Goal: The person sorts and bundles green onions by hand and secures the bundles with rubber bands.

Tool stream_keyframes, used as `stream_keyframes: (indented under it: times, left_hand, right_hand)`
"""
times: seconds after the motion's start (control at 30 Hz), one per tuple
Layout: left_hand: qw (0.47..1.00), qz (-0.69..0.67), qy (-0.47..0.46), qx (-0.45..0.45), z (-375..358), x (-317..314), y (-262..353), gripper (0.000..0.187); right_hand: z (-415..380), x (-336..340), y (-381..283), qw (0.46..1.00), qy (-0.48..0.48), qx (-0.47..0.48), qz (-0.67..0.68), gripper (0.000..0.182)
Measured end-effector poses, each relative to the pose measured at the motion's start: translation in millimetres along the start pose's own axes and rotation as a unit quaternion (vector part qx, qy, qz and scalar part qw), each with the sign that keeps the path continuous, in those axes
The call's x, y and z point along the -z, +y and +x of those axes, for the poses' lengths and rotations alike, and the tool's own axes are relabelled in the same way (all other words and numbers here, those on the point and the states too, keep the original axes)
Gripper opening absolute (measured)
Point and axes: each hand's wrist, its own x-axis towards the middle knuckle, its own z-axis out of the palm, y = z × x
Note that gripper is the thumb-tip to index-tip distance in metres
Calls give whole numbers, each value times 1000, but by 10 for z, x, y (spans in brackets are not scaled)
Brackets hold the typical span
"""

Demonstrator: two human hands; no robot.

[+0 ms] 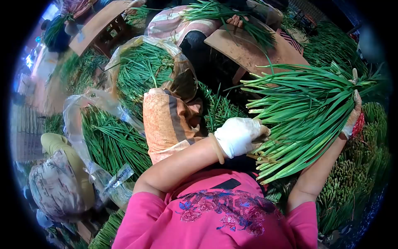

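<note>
A large fanned bunch of garlic chives [304,114] lies across in front of me, its pale stem ends to the left. At the leafy right end, my right hand [353,114] is closed around the bunch, its fingers partly covered in white. My left hand [240,135], in a white glove with a bangle [217,148] at the wrist, reaches the stem ends. Its fingers are bent together around a few stems there; the fingertips are partly hidden. Below the bunch is my pink shirt [224,207].
Clear plastic bags of cut greens [145,62] [112,137] stand to the left. Ahead, another person's hand [237,20] rests by greens on a wooden board [253,47]. Stacked bundles of greens [352,170] fill the right side. A person in patterned clothing [60,186] is at lower left.
</note>
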Motion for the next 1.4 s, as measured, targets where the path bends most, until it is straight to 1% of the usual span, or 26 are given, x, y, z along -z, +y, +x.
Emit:
stream_keyframes:
  times: [0.17,0.2,0.23,0.27,0.3,0.37,0.47,0.5,0.57,0.6,0.67,0.7,0.73,0.77,0.8,0.83,0.87,0.93,0.97,1.0,1.1,1.17,1.23,1.27,1.3,1.4]
  left_hand:
    - [998,-17,50,-30,48,-28,-108,16]
    - [980,-165,111,-29,62,-21,-178,12]
    - [904,-403,126,73,68,96,-127,10]
    - [846,-493,132,151,58,259,-80,10]
    - [775,-575,136,227,61,489,-14,9]
    - [798,-545,147,211,-11,771,-38,14]
    - [745,-610,196,186,-315,1092,-248,18]
    - [747,-607,229,145,-447,1150,-405,17]
    - [588,-629,488,145,-640,1301,-641,16]
    - [662,-644,381,52,-948,1434,-1080,19]
    - [897,-385,164,144,-1108,1547,-1295,22]
    - [948,-69,43,309,-1071,1566,-1093,23]
    - [960,160,-8,231,-922,1331,-926,20]
    - [931,215,-51,290,-540,1268,-383,18]
    - [956,180,-35,229,-434,1043,-384,25]
    - [979,110,-62,159,-256,901,-172,35]
    - [993,10,-77,94,-157,712,36,43]
    - [996,15,-88,-13,42,340,331,51]
    - [992,27,-126,-12,136,150,392,49]
    - [992,79,-88,-37,172,-82,364,33]
    - [982,67,-175,-14,219,-215,208,10]
    - [994,-5,-105,-15,51,-7,13,12]
    - [983,115,-128,70,-212,133,-409,20]
    - [949,177,-227,129,-370,346,-593,23]
    - [872,216,-366,242,-427,468,-714,28]
    - [920,161,-247,260,-746,262,-1025,62]
  right_hand:
    - [2,42,2,1000,-8,-9,16,69]
    - [-2,-27,40,1000,0,4,-9,68]
    - [-27,-69,56,999,8,17,-34,66]
    - [-84,-62,33,994,72,19,-85,62]
    - [-114,49,-1,995,22,-14,-101,58]
    - [-265,526,-144,987,100,6,-122,52]
    - [-516,1664,-627,953,253,54,-156,46]
    - [-449,1323,-520,878,383,131,-256,44]
    - [-519,1405,-748,847,411,123,-315,43]
    - [-540,1408,-851,863,408,101,-281,42]
    - [-573,1420,-999,874,408,75,-253,41]
    - [-585,1435,-986,870,410,84,-259,39]
    - [-598,1445,-970,866,413,93,-265,38]
    - [-548,1388,-888,856,427,102,-273,38]
    - [-491,1301,-798,845,441,110,-281,38]
    - [-495,1215,-686,911,372,47,-173,38]
    - [-437,1017,-512,914,365,53,-166,38]
    - [-431,1032,-357,889,384,85,-233,39]
    - [-430,1241,-346,917,368,80,-135,39]
    - [-373,926,-260,896,396,82,-184,38]
    - [-389,962,-229,905,350,106,-216,38]
    - [-320,735,-232,911,346,127,-185,41]
    - [-365,601,-303,842,485,107,-208,41]
    - [-518,1164,-567,856,468,71,-207,39]
    - [-658,1486,-592,811,425,206,-345,40]
    - [-811,1862,-949,962,233,-19,-144,37]
